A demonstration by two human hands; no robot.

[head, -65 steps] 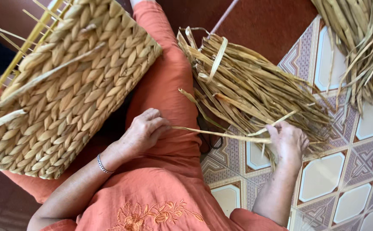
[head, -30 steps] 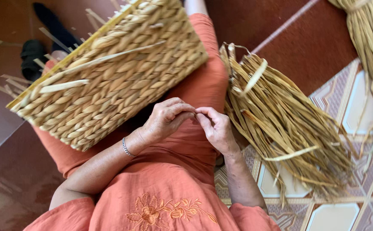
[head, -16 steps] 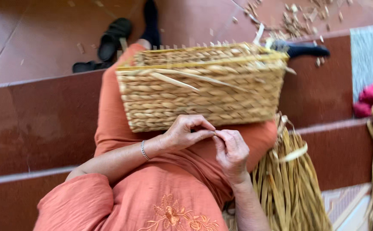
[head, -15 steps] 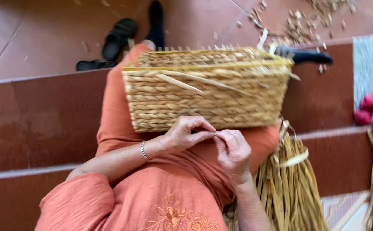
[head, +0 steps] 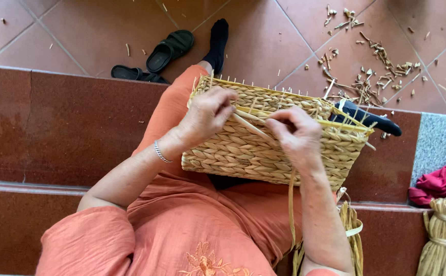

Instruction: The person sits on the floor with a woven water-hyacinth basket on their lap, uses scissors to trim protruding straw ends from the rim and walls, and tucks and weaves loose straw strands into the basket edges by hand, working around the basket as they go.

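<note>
1. The basket (head: 264,153), woven of pale straw, lies on the person's lap over the orange trousers (head: 202,225), its open rim turned away toward the lower floor.
2. The left hand (head: 207,115) rests on the near-left part of the rim, fingers curled and pinched on a flat strand (head: 251,128) that runs slantwise across the basket's side.
3. The right hand (head: 297,135) lies just beside it, touching the weave, fingers bent and pressed down on the same strand where it meets the rim.
4. A long loose strip (head: 291,204) hangs from under the right hand, down past the wrist toward the knee.
5. A thin bracelet (head: 160,152) circles the left wrist.
6. The person sits on red stone steps (head: 54,128); one foot in a black sock (head: 218,43) reaches the tiled floor below.
7. Two dark sandals (head: 156,56) lie on that floor, left of the sock.
8. Straw scraps (head: 371,66) litter the tiles at upper right.
9. A tied bundle (head: 445,237) of straw stands at the right edge, with a red cloth (head: 440,181) just above it.
</note>
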